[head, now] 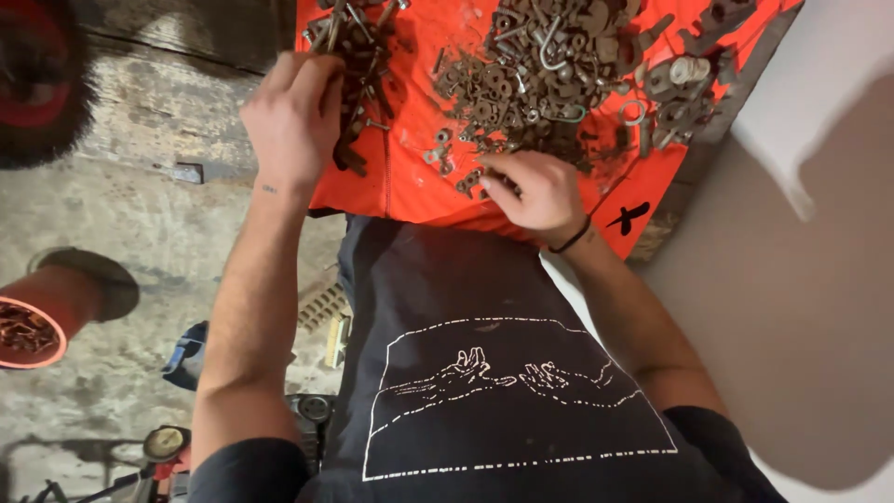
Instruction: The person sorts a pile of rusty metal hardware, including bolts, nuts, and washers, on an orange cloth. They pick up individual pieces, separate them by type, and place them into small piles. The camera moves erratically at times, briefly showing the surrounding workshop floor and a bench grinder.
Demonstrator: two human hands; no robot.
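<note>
Your black shirt [503, 373] with its white line drawing fills the bottom of the head view, and both bare forearms reach past it to an orange cloth [410, 177] strewn with rusty hardware. Your left hand [291, 116] clenches a bundle of long rusty bolts [358, 56] at the cloth's left edge. Your right hand [538, 191], a black band at its wrist, curls its fingertips around small pieces at the near edge of the big rusty pile [559, 74].

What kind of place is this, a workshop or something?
Probably a workshop or garage: rusty hardware heaped on an orange cloth, a stained concrete floor, and a red tub of metal scraps beside it.
</note>
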